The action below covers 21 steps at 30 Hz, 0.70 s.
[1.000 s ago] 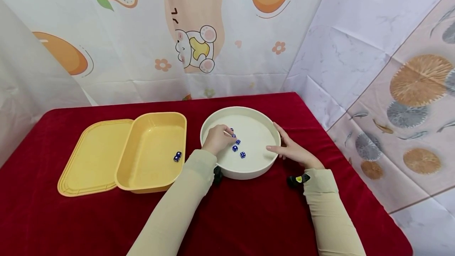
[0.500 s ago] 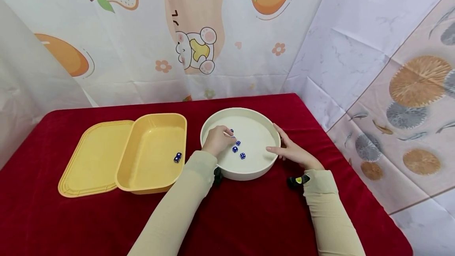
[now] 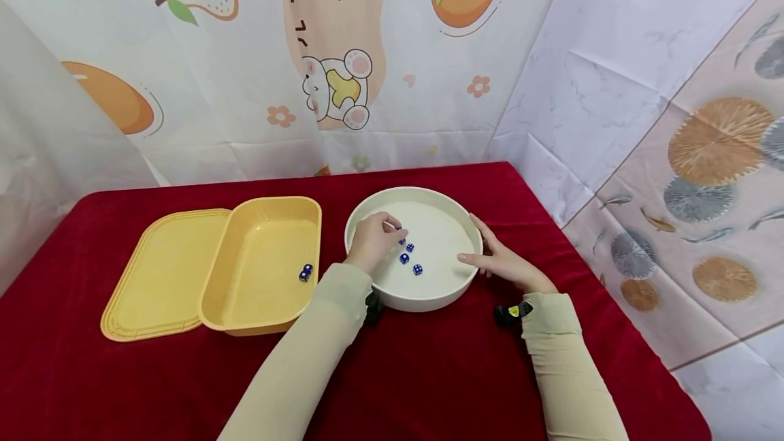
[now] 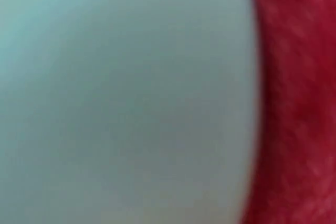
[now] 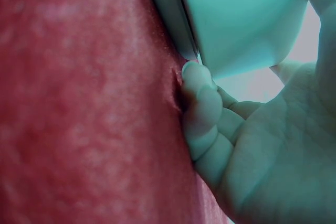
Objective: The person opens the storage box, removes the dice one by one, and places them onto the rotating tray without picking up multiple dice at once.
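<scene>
In the head view, my left hand (image 3: pixel 375 239) reaches over the near-left rim of a round white tray (image 3: pixel 441 223). Its thumb and index finger pinch a blue die (image 3: pixel 399 229) at the far end of a loose line of dice. Closest to the fingertips lies another die (image 3: pixel 401 241), then a die (image 3: pixel 410 248), a die (image 3: pixel 404 258) and the nearest die (image 3: pixel 418 269). My right hand (image 3: pixel 505 258) grips the tray's right side, thumb over the rim. In the right wrist view, curled fingers (image 5: pixel 202 108) sit low against its outer wall.
A yellow rectangular box (image 3: pixel 263 250) stands left of the tray, with two blue dice (image 3: pixel 305 273) inside. Its flat yellow lid (image 3: pixel 165 271) lies left of it. Red cloth (image 3: pixel 441 373) covers the table, and printed curtains (image 3: pixel 245 87) hang behind.
My left fingers have shifted slightly up and away, from over the second die to the farthest one, uncovering the second die. My right hand keeps its place on the tray.
</scene>
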Tool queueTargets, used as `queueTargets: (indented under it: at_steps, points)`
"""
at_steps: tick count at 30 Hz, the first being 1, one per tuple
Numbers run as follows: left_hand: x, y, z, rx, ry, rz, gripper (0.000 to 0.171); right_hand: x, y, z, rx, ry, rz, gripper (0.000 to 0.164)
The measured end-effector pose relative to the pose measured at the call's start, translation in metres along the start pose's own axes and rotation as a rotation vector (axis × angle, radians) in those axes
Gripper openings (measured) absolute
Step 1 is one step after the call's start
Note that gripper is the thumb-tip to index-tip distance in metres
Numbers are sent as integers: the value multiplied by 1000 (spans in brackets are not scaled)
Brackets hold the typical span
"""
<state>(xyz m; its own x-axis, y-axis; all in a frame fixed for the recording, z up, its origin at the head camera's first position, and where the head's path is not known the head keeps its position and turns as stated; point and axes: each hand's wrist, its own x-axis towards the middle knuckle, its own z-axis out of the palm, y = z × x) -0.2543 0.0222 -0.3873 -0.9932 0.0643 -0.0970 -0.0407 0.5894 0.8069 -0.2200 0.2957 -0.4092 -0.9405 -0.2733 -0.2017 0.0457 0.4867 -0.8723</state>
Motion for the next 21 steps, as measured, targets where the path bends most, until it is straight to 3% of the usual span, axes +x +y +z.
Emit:
queueTargets:
  at_steps: [14, 21]
  points:
    - [-23, 9, -23, -161, 38, 99, 26, -2, 1, 0, -2, -3, 8, 95]
    - [-34, 9, -33, -179, 52, 95, 27, 0, 2, 1, 0, -1, 1, 95]
